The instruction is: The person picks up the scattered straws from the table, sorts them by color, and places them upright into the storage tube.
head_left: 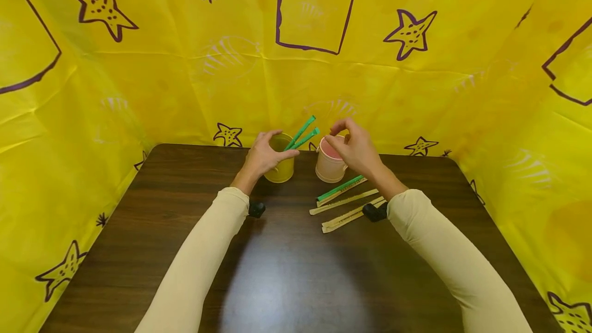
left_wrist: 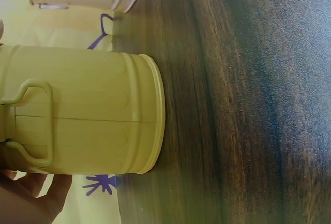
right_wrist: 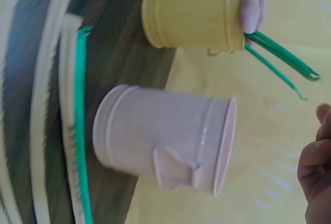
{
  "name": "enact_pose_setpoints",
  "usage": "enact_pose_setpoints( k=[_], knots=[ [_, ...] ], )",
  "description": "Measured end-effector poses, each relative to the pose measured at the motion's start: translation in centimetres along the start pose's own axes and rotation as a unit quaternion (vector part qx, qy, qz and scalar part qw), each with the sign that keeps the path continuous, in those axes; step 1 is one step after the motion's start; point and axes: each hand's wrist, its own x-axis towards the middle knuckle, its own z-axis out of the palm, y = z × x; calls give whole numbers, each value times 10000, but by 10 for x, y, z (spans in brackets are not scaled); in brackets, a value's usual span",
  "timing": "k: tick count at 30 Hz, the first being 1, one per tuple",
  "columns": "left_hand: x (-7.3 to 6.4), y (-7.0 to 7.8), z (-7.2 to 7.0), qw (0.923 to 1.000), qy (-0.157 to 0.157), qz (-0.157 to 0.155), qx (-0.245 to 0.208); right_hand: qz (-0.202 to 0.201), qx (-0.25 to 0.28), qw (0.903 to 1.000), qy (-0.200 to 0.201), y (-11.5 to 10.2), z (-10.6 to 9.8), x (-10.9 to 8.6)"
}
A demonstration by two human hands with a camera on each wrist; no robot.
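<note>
My left hand (head_left: pixel 265 157) grips a small yellow metal bucket (head_left: pixel 280 172) near its rim, thumb at the near right side and fingers at the back left. The bucket stands upright on the table. Two slim green wrapped sticks (head_left: pixel 302 135) lean out of it to the right, their lower ends hidden inside. Beside it stands a pale pink bucket (head_left: pixel 330 170) with side handles. My right hand (head_left: pixel 358 150) hovers over the pink bucket's rim, thumb and index finger bent but apart, with nothing visible between them. In the right wrist view those fingers (right_wrist: pixel 315 157) appear beyond the bucket's mouth.
Several beige wrapped sticks (head_left: pixel 344 202) and a green wrapped stick (head_left: pixel 339 188) lie on the dark wooden table (head_left: pixel 194 230), partly under my right wrist. A yellow cloth (head_left: pixel 162 91) with purple drawings rises behind the table and along its sides.
</note>
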Motion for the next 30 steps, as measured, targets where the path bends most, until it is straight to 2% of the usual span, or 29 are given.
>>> enact_pose_setpoints(
  k=[2, 5, 8, 14, 20, 24, 27, 30],
  knots=[
    [0, 1, -2, 10000, -28, 0, 19, -298, -464, 9982, -218, 1, -5, -5],
    [0, 2, -4, 10000, -69, 26, 33, -750, -1120, 9891, -589, 4, -10, -13],
    [0, 2, -4, 10000, -68, 49, 36, -909, -1432, 9807, -970, 10, -12, -22],
    [-1, 3, -3, 9999, -91, 49, -71, -534, -1432, 9762, -1541, 27, -9, -40],
    [-2, 2, -3, 9999, -80, 29, -104, -501, -1244, 9705, -2004, 47, 2, -56],
    [-1, 2, -2, 9999, -63, 43, -105, -405, -1192, 9619, -2428, 59, 11, -65],
    [-1, 1, -2, 9999, -57, 43, -126, -303, -1271, 9561, -2621, 65, 17, -70],
    [0, 1, -1, 9999, -73, 27, -124, -205, -1302, 9545, -2675, 72, 23, -73]
  ],
)
